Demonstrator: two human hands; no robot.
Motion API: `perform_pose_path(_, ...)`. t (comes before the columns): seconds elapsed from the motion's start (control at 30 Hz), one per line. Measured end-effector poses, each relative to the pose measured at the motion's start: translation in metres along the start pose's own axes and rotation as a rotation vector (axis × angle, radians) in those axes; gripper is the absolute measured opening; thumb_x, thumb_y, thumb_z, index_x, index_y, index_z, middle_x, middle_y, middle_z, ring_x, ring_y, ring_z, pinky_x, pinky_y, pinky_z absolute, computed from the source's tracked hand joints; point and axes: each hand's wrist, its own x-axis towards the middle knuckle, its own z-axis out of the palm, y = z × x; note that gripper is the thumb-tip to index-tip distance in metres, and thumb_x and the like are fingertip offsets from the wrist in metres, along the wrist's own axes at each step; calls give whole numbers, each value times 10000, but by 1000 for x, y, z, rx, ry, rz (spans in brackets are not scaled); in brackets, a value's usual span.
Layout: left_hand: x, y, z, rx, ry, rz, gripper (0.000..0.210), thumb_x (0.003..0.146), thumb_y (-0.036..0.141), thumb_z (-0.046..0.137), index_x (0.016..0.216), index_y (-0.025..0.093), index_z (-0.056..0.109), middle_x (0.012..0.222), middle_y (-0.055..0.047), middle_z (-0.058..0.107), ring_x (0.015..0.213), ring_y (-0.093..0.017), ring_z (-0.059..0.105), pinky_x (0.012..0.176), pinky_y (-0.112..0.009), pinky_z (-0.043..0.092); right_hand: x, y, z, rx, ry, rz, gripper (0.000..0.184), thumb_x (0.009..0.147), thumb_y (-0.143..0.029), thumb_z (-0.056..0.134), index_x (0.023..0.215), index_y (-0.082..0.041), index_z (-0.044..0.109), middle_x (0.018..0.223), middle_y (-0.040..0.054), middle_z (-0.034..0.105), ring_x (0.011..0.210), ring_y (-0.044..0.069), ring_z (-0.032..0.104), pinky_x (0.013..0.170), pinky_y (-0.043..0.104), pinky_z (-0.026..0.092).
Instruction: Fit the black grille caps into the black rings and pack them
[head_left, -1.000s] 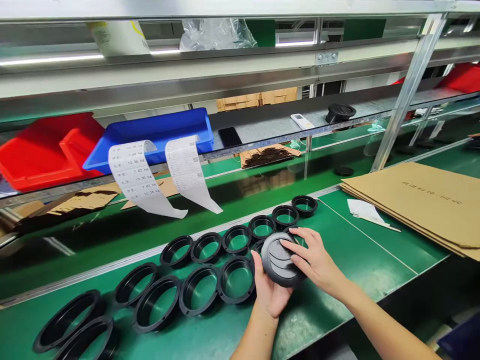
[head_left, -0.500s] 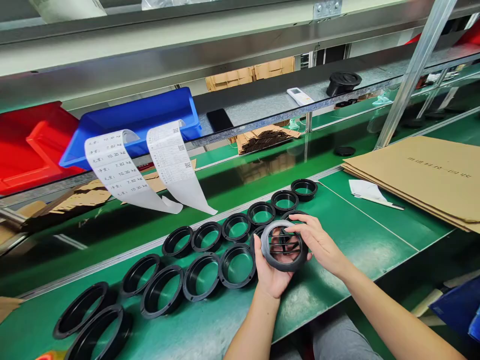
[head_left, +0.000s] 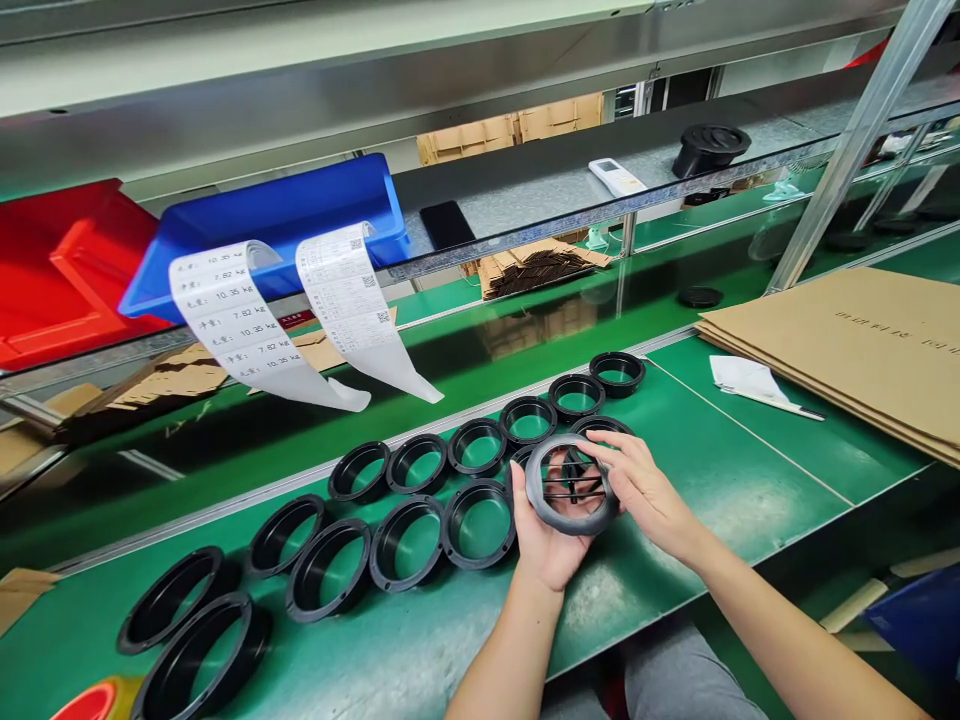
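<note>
Over the front edge of the green bench I hold a round air vent [head_left: 553, 512], a dark ring with thin black slats across its opening. My left hand [head_left: 553, 558] cups it from below and behind, thumb along the left side of the rim. On the right, the fingers of my right hand [head_left: 654, 495] rest on the rim and reach over its upper edge; the thumb is hidden. Two rows of black flanged rings [head_left: 406, 578] stand on the bench to the left and behind the vent, and the vent partly covers some of them.
Flat cardboard sheets [head_left: 840, 340] and a white packet [head_left: 746, 378] lie at the right. Printed label strips [head_left: 240, 325] hang from a blue bin [head_left: 277, 205] beside a red bin [head_left: 67, 260]. A phone, a white remote and a black round part sit on the shelf. A tape roll [head_left: 97, 700] is lower left.
The view has shifted slightly. Both hands keep the vent in nearly the same place, with the right fingers still on its upper right rim.
</note>
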Motion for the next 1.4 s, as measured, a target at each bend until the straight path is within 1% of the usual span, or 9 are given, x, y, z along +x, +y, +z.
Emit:
perform_pose_path(0.17, -3, -7, -7, 58, -29, 16, 771, 1032, 705, 284, 1277, 75, 655, 1322, -131, 613, 1286, -243, 512, 1132, -320, 367, -13, -5, -11, -167, -151, -249, 364, 1081, -468, 478, 1398, -328, 589, 1545, 53, 328, 1410, 373, 244, 1158, 596, 297)
perform_pose_path(0.37, -4, -43, -19, 210, -128, -192, 700, 953, 718, 526, 1356, 152, 616, 1342, -130, 598, 1304, -364, 486, 1113, -448, 390, -36, -15, -22, -340, -339, -14, 1131, 719, -331, 869, 1612, -249, 179, 1622, 117, 17, 1454, 431, 84, 1157, 643, 269)
perform_pose_path(0.47, 1, -52, -25, 262, -107, -205, 759, 909, 784, 535, 1372, 185, 592, 1360, -141, 573, 1294, -365, 487, 1048, -458, 439, -31, -3, -25, -320, -315, 43, 1034, 720, -306, 768, 1595, -298, 217, 1593, 87, 143, 1440, 369, 176, 1151, 582, 325)
perform_pose_path(0.63, 3, -52, -37, 533, 60, -331, 742, 797, 777, 709, 1201, 157, 662, 1175, -172, 642, 1126, -321, 585, 904, -447, 490, 13, 46, -29, -478, -80, 169, 822, 851, -493, 629, 1562, -226, 316, 1492, 159, 299, 1363, 362, 302, 1103, 583, 373)
perform_pose_path(0.77, -2, -50, -39, 699, 37, -404, 585, 717, 519, 917, 1100, 134, 699, 1164, -176, 639, 1042, -278, 613, 874, -405, 461, 41, 70, -16, -708, -244, 134, 891, 821, -543, 717, 1543, -146, 377, 1476, 220, 316, 1318, 402, 338, 1077, 566, 391)
perform_pose_path(0.93, -3, -47, -37, 707, 41, -359, 594, 696, 510, 927, 1114, 155, 699, 1156, -153, 633, 1049, -273, 604, 876, -411, 458, 28, 81, -1, -878, -358, 112, 922, 854, -625, 704, 1549, -117, 373, 1471, 270, 333, 1308, 434, 361, 1057, 578, 383)
perform_pose_path(1.07, -3, -49, -34, 714, 68, -387, 595, 671, 511, 938, 1095, 165, 705, 1137, -133, 638, 1053, -270, 603, 923, -422, 460, 25, 69, -17, -902, -437, 79, 904, 941, -713, 531, 1574, -109, 305, 1551, 268, 234, 1410, 440, 238, 1096, 665, 279)
perform_pose_path(1.27, -7, -52, -29, 759, 93, -409, 569, 685, 529, 923, 1063, 159, 712, 1133, -137, 654, 1062, -268, 608, 904, -369, 471, 60, 46, -35, -793, -121, -33, 708, 1090, -532, 195, 1609, -69, 62, 1616, 166, 96, 1487, 305, 90, 1216, 542, 149)
perform_pose_path(1.4, -3, -48, -36, 789, 91, -371, 577, 689, 573, 911, 1021, 150, 702, 1052, -116, 667, 986, -234, 619, 829, -327, 470, 39, 72, -7, -802, -330, 47, 730, 1082, -559, 229, 1566, -12, 261, 1583, 208, 194, 1472, 311, 170, 1201, 544, 221)
